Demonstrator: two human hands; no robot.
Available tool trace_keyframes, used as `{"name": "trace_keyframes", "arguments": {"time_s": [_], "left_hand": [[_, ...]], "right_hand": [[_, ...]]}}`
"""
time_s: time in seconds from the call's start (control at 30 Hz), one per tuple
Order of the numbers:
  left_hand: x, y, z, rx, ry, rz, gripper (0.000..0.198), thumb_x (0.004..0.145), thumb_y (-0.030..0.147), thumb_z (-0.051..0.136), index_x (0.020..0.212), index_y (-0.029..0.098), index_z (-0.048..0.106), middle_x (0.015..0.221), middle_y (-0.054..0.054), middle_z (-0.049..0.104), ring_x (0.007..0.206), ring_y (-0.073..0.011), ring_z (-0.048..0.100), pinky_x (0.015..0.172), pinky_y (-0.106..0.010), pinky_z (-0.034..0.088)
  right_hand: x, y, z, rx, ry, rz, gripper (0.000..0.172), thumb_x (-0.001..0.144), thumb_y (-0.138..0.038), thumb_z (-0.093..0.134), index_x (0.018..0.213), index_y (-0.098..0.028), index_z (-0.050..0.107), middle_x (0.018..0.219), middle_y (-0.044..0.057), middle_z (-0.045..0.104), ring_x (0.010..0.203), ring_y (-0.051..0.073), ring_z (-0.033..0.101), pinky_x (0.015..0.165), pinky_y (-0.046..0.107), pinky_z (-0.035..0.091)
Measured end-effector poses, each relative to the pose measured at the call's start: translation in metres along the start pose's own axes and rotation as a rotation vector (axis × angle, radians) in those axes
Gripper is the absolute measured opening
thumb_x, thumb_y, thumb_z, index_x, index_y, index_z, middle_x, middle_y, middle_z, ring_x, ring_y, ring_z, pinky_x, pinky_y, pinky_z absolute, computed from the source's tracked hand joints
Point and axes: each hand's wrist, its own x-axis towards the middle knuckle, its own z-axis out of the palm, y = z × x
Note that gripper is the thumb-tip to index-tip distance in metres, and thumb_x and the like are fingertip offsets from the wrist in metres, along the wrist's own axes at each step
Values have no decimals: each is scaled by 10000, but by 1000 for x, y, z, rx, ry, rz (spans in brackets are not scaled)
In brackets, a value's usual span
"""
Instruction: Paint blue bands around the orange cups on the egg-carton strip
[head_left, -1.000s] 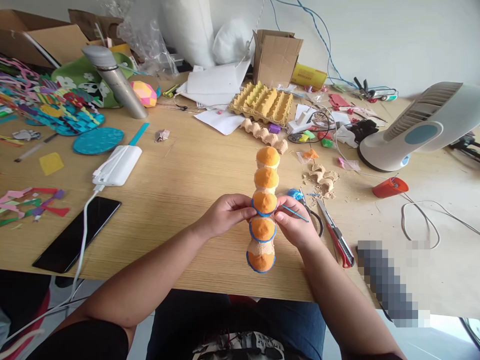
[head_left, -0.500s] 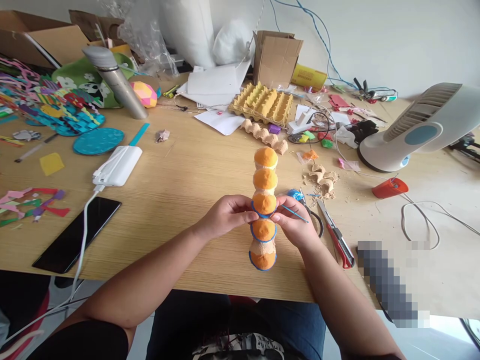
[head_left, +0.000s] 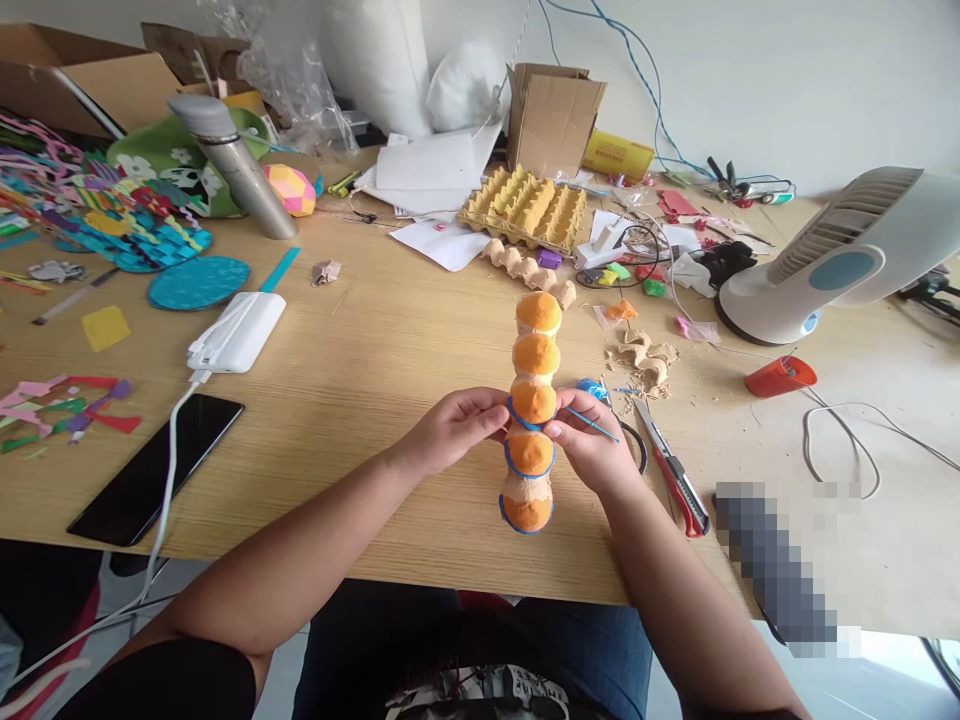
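Observation:
An egg carton strip is held upright over the table edge, its several bumps covered in orange clay. Blue clay lines rim the three lower bumps; the upper two show none. At its left edge, my left hand is closed on the strip beside the middle bump, fingertips partly behind it. My right hand pinches the strip's right edge at the same height, thumb in front. A thin blue stick-like piece pokes out from between my right fingers; I cannot tell if it is clay or a tool.
Right of my hands lie a red box cutter, scissors, blue clay and carton scraps. A yellow egg tray stands behind, a fan far right. Leftward are a power bank and phone.
The strip has shifted slightly right and up, its top leaning a little more to the right. My left thumb has slid off the strip's front toward its left edge.

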Motion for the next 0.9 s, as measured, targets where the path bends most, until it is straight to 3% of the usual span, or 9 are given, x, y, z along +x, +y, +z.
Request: {"name": "trace_keyframes", "arguments": {"time_s": [0.1,0.27,0.43,0.53,0.63,0.77,0.9], "left_hand": [[-1,-2,5,-201,-13,-39,411,928,567,794,1055,178,836,997,-100,810,899,-192,747,802,-307,618],[-3,-3,10,-323,17,-131,326,801,340,952,1095,239,854,1094,-62,823,976,-178,760,860,-296,622],[-4,-1,8,-363,51,-189,278,776,288,959,1014,196,850,1015,-55,817,952,-188,757,865,-316,614],[-4,1,6,-364,62,-194,265,786,278,945,1012,183,847,976,-48,808,876,-165,735,821,-298,597],[-3,3,5,-368,81,-215,254,795,271,927,1015,173,846,973,-53,805,852,-158,722,787,-280,575],[-3,4,5,-377,81,-239,252,783,272,923,1004,176,850,988,-57,808,873,-162,720,782,-264,556],[-4,3,5,-352,64,-275,274,796,278,905,1041,167,850,1023,-73,814,907,-180,726,813,-282,555]], "right_hand": [[0,2,-1,35,16,10,480,616,-499,1058,882,-259,739,842,-20,758,769,159,689,755,312,592],[-1,4,-2,24,9,3,480,639,-521,1042,913,-263,743,856,-10,771,787,176,695,784,336,589],[0,1,-5,-110,-38,-88,399,887,-619,818,998,-239,774,814,22,741,754,193,665,733,350,555],[1,-4,-7,-173,49,-159,318,1009,-518,652,1073,-223,753,661,-15,621,629,168,559,630,322,460],[0,-10,-10,-153,89,-237,139,951,-370,714,989,-240,680,589,-72,486,527,126,413,547,279,336],[-8,-18,-10,-59,-122,-265,230,944,-391,766,879,-256,591,573,-90,452,472,104,367,504,261,297],[-12,-21,-8,-80,-320,-266,178,994,-351,752,916,-244,633,614,-63,535,501,105,459,498,244,319]]}}
